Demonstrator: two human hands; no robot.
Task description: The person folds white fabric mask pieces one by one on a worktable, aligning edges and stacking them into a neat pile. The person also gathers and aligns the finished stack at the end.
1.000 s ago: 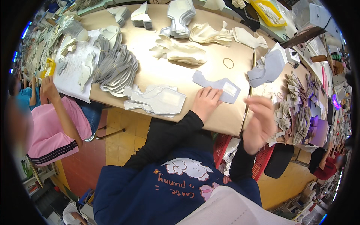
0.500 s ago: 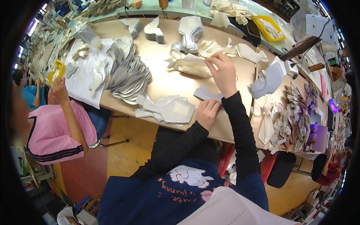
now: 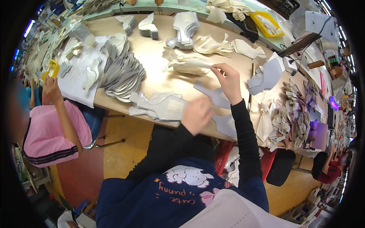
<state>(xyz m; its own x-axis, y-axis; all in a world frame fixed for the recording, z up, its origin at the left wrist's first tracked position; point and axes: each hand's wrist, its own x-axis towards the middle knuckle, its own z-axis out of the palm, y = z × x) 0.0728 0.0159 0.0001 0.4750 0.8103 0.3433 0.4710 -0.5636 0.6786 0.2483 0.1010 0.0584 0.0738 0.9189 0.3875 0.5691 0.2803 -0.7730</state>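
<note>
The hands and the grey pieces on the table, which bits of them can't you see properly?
- Left hand, head view: smeared by motion, so its fingers and grip are unclear.
- Right hand: whether its fingertips pinch the cream stack is too small to tell.
- Grey cut piece: its lower part is hidden behind the left hand.

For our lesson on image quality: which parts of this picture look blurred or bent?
Head view: the left hand is smeared by motion blur, the right hand on the cream pieces is sharper; the table edge curves from fisheye distortion, with a black rim.

Bright, even overhead light, soft shadows; fisheye bends the dark-rimmed edges, and the left hand (image 3: 196,114) is motion-blurred.
</note>
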